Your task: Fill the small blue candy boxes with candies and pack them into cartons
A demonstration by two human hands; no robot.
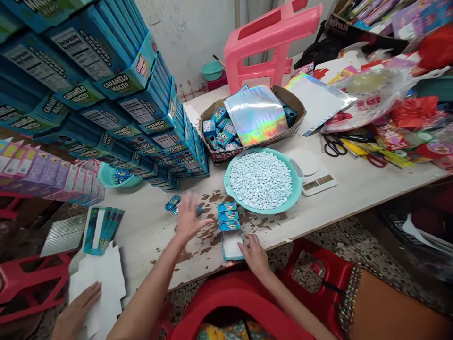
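My left hand (188, 216) hovers, motion-smeared, with fingers spread beside a few small blue candy boxes (172, 203) on the table. My right hand (255, 252) holds the right side of an open blue display box (231, 243) with a white inside, fingers outside and thumb at the rim. Three small blue candy boxes (228, 216) sit in a row at its far end. Beyond them stands a turquoise bowl (227, 182) full of pale blue candies (262, 179).
Filled blue display boxes (141, 113) are stacked high at left. A carton (297, 118) of small boxes stands behind the bowl, a white scale (320, 184) and scissors (334, 145) to its right. Another person's hand (83, 302) rests on white cardboard (99, 278) at lower left.
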